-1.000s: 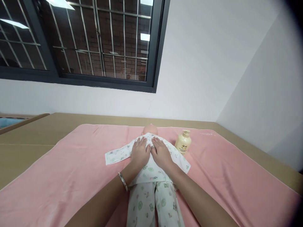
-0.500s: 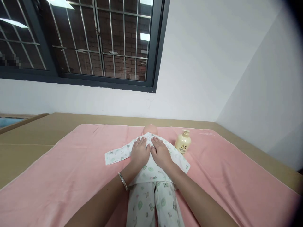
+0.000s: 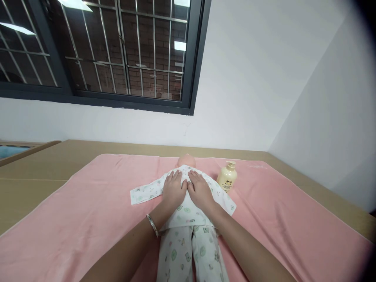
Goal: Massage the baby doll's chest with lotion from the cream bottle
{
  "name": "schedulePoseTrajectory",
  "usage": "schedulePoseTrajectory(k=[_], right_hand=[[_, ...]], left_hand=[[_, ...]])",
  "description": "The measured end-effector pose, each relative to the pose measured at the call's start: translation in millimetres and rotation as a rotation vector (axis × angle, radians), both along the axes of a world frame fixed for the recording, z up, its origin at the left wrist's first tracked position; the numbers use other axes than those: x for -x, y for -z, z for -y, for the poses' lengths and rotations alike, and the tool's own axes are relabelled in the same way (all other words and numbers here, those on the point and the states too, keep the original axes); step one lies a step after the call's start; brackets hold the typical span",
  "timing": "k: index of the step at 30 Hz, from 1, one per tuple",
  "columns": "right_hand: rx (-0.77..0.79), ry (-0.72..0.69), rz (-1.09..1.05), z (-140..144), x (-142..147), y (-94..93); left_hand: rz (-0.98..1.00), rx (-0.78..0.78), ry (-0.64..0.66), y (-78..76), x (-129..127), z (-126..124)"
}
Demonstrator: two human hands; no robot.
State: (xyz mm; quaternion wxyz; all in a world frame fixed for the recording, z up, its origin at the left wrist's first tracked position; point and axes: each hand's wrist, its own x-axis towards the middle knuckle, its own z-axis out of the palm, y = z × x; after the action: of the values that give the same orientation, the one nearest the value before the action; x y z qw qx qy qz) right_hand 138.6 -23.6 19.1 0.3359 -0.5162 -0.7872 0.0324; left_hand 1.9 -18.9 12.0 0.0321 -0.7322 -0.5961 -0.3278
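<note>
Head view: both hands unmoved since earlier, left hand (image 3: 174, 190) and right hand (image 3: 200, 190) flat, unclenched on baby doll (image 3: 188, 207), centre of pink towel (image 3: 88, 211); lotion bottle (image 3: 227, 177) at 2 o'clock.

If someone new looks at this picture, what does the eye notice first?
Both hands, left hand and right hand, lie flat side by side on the chest of a baby doll in printed pyjamas, on a pink towel. A cream bottle stands right of the doll's head.

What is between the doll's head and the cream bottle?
Only bare pink towel shows between the doll's head and the bottle in the head view; both hands rest lower, on the doll's chest.
</note>
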Motion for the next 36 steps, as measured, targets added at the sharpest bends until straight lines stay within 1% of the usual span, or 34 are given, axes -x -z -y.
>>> schedulePoseTrajectory(k=[6, 8, 11, 14, 17, 21, 24, 30, 33, 36], right_hand=[[0.008, 0.005, 0.007, 1.5, 0.5, 0.3], [0.019, 0.005, 0.014, 2.2, 0.5, -1.2], [0.042, -0.016, 0.009, 1.3, -0.9, -5.4], [0.073, -0.051, -0.023, -2.7, -3.1, -9.4], [0.101, -0.056, -0.045, -7.8, -4.3, -10.6], [0.073, -0.036, -0.018, -7.9, -3.4, -10.7], [0.03, -0.029, 0.028, 1.2, -0.5, -12.8], [-0.054, 0.095, 0.119, 22.7, 10.6, -14.7], [-0.048, 0.107, 0.126, 21.6, 11.8, -13.5], [-0.017, 0.079, 0.081, 13.1, 6.7, -14.2]], left_hand=[[-0.018, -0.03, 0.004, 1.2, 0.3, -0.4], [-0.044, -0.051, 0.037, -1.2, 0.3, 0.0], [-0.073, -0.062, 0.101, -8.8, 0.1, 3.0], [-0.072, -0.038, 0.065, -17.3, -1.4, 10.0], [-0.102, -0.031, 0.012, -20.7, -4.2, 17.6], [-0.119, -0.037, 0.003, -17.1, -6.6, 19.4], [-0.095, -0.014, 0.014, -15.0, -3.5, 14.2], [-0.07, -0.01, 0.103, -11.7, 10.4, -1.7], [-0.086, -0.006, 0.127, -9.1, 12.2, -5.3], [-0.112, -0.016, 0.135, -10.8, 8.5, -1.8]])
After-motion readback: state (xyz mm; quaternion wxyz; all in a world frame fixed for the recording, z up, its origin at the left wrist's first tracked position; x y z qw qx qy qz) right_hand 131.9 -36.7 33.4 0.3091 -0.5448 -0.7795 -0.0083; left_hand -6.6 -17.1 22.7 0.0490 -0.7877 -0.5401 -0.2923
